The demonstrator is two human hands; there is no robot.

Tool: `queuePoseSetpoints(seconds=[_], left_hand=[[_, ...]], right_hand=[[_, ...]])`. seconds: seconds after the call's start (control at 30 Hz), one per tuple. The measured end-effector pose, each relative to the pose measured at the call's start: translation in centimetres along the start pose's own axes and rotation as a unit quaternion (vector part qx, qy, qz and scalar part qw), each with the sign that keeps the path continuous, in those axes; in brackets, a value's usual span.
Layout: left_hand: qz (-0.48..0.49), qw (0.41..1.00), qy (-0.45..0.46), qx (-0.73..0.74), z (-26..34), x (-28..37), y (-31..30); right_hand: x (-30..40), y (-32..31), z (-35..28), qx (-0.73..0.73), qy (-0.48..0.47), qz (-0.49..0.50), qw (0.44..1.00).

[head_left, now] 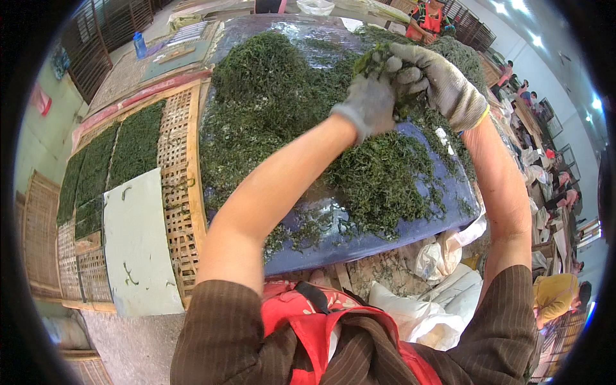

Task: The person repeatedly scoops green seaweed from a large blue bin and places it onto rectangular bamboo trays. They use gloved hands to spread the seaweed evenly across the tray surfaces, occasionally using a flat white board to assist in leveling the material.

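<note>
Both my hands wear grey knit work gloves and meet above the far right part of a blue-covered table (pixel 308 257). My left hand (pixel 369 103), slightly blurred, is at a clump of dark green seaweed (pixel 380 60). My right hand (pixel 433 79) has its fingers curled against that same clump. Loose seaweed, flecked with pale bits, is spread over the table, with a tall heap (pixel 264 72) at the far left and a lower pile (pixel 385 183) nearer me. On the left, a woven bamboo rack (pixel 185 226) bears flat rectangular seaweed sheets (pixel 137 139) and a pale board (pixel 137 245).
White sacks (pixel 409 308) lie below the table's near right edge. A blue bottle (pixel 139 45) stands on a mat at the far left. A person in a red apron (pixel 426 24) is across the table; several people are farther right.
</note>
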State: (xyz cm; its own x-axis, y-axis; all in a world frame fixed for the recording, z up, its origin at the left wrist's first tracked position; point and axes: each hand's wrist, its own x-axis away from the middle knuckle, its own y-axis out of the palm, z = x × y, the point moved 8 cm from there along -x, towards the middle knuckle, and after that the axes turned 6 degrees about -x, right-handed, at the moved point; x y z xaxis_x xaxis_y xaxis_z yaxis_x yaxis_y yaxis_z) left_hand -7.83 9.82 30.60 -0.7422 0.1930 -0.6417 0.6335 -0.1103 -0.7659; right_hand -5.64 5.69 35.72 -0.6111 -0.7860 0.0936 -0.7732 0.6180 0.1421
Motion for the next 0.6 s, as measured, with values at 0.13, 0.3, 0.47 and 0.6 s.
queuePoseSetpoints(seconds=[0.13,0.3,0.47,0.6], left_hand=[[-0.123,0.989,-0.054,0.053,-1.3,0.7,7.7],[0.036,0.993,-0.040,0.105,1.0,10.0,11.0],[-0.468,0.868,-0.015,0.167,2.1,22.7,20.9],[-0.517,0.789,-0.011,0.332,2.3,22.2,15.2]], right_hand=[[-1.3,-0.8,0.7,-0.090,0.047,-0.043,0.994],[-1.7,-0.9,1.6,-0.115,0.018,-0.046,0.992],[-1.8,-0.1,-4.7,-0.090,-0.081,-0.084,0.989],[0.0,0.2,-7.9,-0.018,-0.089,-0.106,0.990]])
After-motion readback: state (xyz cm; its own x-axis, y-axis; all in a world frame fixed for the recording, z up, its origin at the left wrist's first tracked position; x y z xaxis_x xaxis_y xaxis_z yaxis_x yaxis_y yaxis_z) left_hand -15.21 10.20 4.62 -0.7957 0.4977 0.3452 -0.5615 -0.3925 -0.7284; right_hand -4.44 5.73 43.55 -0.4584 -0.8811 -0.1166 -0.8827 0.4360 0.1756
